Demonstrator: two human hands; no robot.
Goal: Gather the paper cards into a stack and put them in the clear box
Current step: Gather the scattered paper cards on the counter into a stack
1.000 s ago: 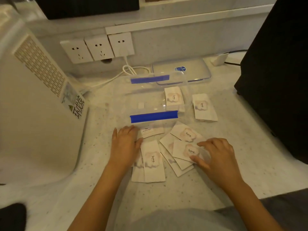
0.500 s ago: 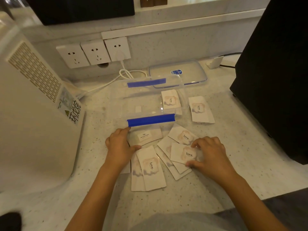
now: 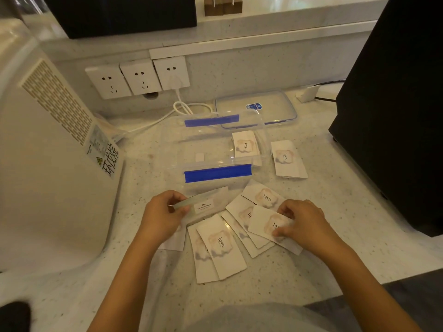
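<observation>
While the left hand pinches one card and the right hand pinches another card, these light, bendable cards seem best lifted by an edge.

About nine cards, one clear box, one lid, three sockets.

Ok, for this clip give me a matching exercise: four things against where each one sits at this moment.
Things:
1. clear box
2. lid
3. lone card
4. card with small text

Places:
A. flat behind the box, near the wall
B. on the counter right of the box
C. middle of the counter, open
D. lifted in the left hand

Pairs: 1-C, 2-A, 3-B, 4-D
</observation>
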